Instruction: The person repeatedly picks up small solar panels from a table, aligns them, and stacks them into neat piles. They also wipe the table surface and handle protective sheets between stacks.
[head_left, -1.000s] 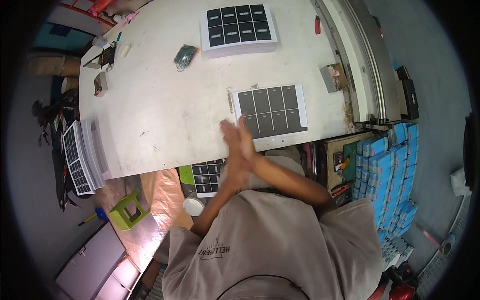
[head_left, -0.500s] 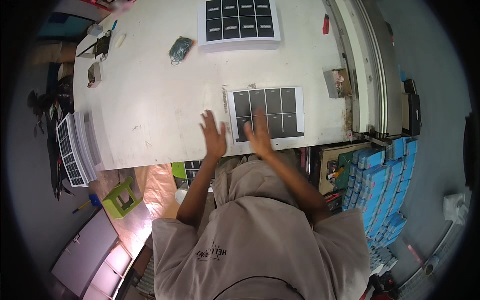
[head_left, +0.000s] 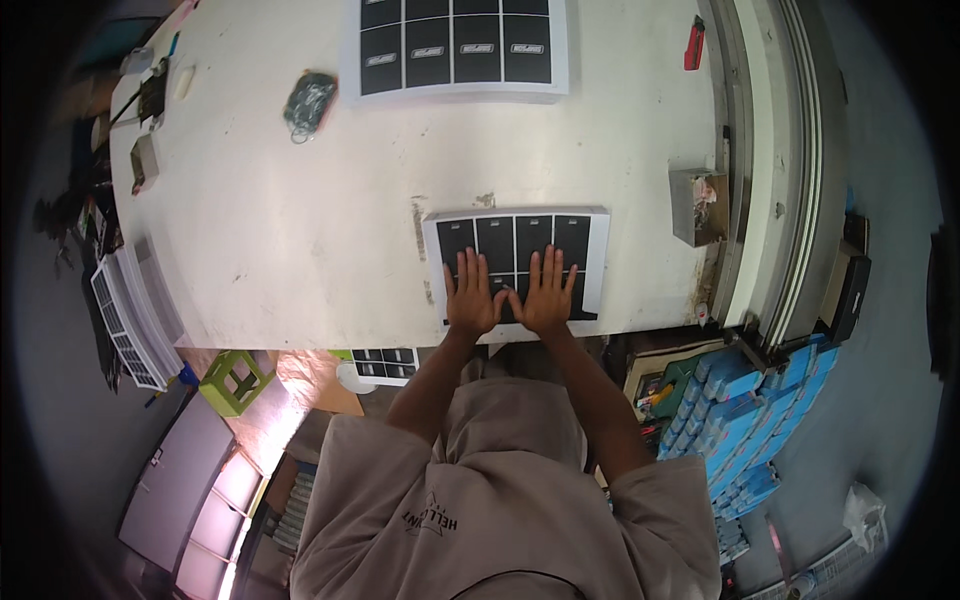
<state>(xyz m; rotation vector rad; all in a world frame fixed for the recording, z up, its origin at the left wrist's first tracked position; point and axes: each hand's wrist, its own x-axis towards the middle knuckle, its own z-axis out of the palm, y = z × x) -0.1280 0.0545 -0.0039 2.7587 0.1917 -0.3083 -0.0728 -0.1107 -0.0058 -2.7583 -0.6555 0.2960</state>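
We stand at one white table (head_left: 300, 230). One thick paper stack (head_left: 455, 97) lies toward its far side; one printed sheet (head_left: 511, 250) lies near its front edge. Our left hand (head_left: 472, 302) and right hand (head_left: 546, 302) rest wide, flat on it. One box (head_left: 684, 215) contains crumpled pale pieces (head_left: 704, 196).

On the white, broad, flat-topped table (head_left: 280, 240), the flat rectangular black-and-white printed paper (head_left: 513, 245) lies near the front edge, under the left hand (head_left: 470, 292) and right hand (head_left: 546, 292), with the thick rectangular black-and-white paper stack (head_left: 455, 50) behind it. The small dark-green plastic packet (head_left: 310, 100) lies left of that stack, the slim red tool (head_left: 694, 45) to its right. The boxy grey container (head_left: 700, 207) stands right of the printed paper, and the square-framed green stool (head_left: 235, 384) stands on the floor, front left.
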